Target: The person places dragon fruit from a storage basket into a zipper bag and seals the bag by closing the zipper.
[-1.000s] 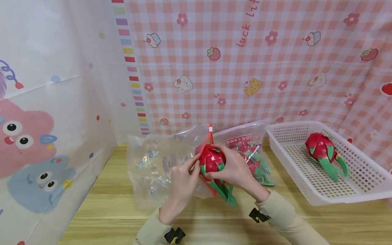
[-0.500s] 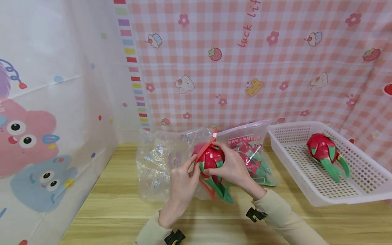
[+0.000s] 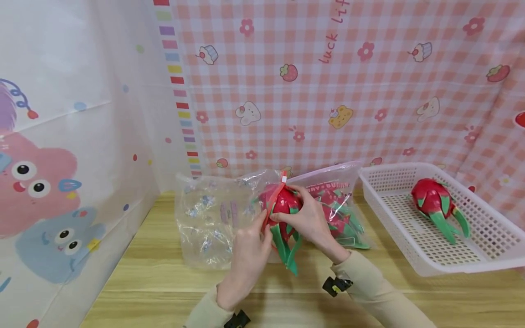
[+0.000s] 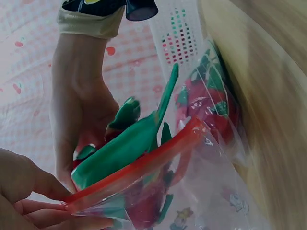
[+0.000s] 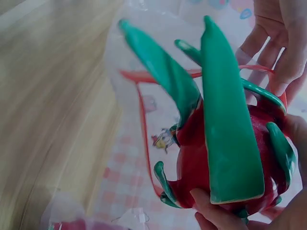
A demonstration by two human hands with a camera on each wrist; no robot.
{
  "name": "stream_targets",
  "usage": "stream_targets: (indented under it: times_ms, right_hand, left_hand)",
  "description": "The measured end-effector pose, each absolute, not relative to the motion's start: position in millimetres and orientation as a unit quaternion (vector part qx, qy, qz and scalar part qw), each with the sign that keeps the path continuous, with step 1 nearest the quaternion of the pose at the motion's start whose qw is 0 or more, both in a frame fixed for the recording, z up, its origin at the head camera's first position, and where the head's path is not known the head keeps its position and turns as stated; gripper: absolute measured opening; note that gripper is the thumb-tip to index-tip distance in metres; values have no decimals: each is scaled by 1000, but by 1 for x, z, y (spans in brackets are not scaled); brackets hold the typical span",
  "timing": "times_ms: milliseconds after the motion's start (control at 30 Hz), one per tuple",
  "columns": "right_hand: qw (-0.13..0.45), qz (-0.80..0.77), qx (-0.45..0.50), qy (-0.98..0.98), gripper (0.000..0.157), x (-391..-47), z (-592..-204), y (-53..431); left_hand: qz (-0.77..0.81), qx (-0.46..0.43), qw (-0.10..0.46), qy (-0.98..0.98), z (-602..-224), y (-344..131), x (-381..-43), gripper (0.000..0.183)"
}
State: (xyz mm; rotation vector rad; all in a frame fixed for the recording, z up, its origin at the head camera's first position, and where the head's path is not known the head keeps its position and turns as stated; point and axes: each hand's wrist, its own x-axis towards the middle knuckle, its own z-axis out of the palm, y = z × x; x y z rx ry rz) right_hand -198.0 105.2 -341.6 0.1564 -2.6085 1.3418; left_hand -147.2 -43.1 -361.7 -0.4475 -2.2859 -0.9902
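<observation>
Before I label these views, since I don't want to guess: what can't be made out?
Some fingers of the right hand: hidden behind the held fruit, head view.
How many bagged fruits the pink-lettered bag holds: overlap and glare, head view.
Right end of the basket: cut off by the head view's right edge.

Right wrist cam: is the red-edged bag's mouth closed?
No, the bag's red edges stand apart, with the dragon fruit held at the opening by the right hand.
</observation>
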Motion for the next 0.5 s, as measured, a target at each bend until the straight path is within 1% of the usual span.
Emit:
stream_targets:
  times_ms: [133, 267, 400, 500]
  right_hand:
    - [91, 460, 56, -882, 81, -198, -338, 102]
    - [92, 446, 91, -886, 81, -197, -339, 100]
    - [111, 433, 142, -883, 78, -195, -344, 99]
    - [131, 406, 178, -887, 79, -192, -348, 97]
  left_hand:
    - [-395, -169, 287, -856, -358, -46, -146, 37]
    - [-392, -163, 305, -852, -354, -50, -148, 33]
    - [-384, -152, 329, -849, -353, -54, -151, 31]
    - [-383, -149, 339, -846, -353, -58, -152, 31]
